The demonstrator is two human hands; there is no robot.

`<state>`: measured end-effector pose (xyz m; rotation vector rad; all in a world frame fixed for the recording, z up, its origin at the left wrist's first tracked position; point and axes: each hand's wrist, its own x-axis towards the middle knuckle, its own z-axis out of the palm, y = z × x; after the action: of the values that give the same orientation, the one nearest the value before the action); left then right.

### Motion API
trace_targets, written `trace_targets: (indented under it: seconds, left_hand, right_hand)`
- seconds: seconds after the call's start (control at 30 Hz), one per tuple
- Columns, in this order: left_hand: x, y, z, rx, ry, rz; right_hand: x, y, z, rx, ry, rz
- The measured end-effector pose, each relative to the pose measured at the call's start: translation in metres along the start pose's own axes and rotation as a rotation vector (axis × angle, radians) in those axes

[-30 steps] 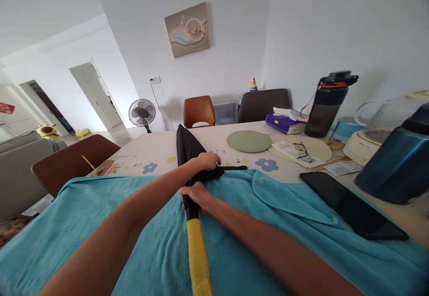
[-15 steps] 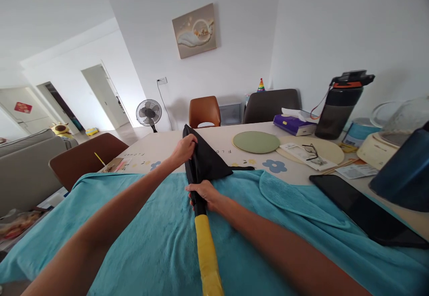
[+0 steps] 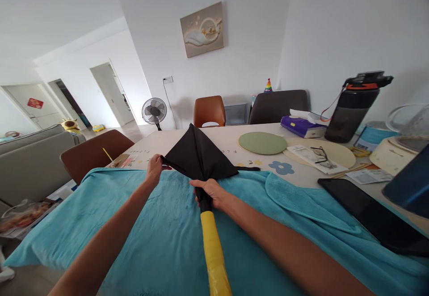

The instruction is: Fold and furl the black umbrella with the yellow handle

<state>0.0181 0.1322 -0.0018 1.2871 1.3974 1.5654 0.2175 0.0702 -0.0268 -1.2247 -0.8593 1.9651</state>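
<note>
The left hand (image 3: 154,170) has moved from over the black fabric (image 3: 201,153) out to its left corner, pinching it. The fabric, folded narrow on that side before, is now spread into a wide diamond shape, its left corner drawn out over the teal blanket (image 3: 150,242).

**Low blanket leftward, tall bottle rightward**

Left of the left hand's (image 3: 154,171) fingers, a teal plush blanket (image 3: 150,233) lay low, with passage above it. Ahead of the right hand's (image 3: 211,192) fingers, spread black fabric (image 3: 201,155) blocked the way; a yellow-wrapped rod (image 3: 213,249) divided the near side. Well right of both hands' fingers stood a tall dark bottle (image 3: 351,112).
</note>
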Motion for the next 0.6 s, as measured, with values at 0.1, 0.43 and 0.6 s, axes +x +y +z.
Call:
trace_targets:
  seconds: [0.1, 0.43, 0.6]
  left_hand:
    - [-0.005, -0.019, 0.000, -0.031, 0.027, -0.027]
    - [-0.016, -0.034, -0.002, -0.061, 0.068, -0.076]
    - [-0.022, -0.021, -0.007, 0.089, 0.126, -0.067]
  right_hand:
    - [-0.001, -0.001, 0.000, 0.007, 0.029, 0.007]
    - [-0.006, -0.007, 0.000, 0.074, 0.048, 0.062]
    - [-0.006, -0.007, -0.001, 0.090, 0.033, 0.077]
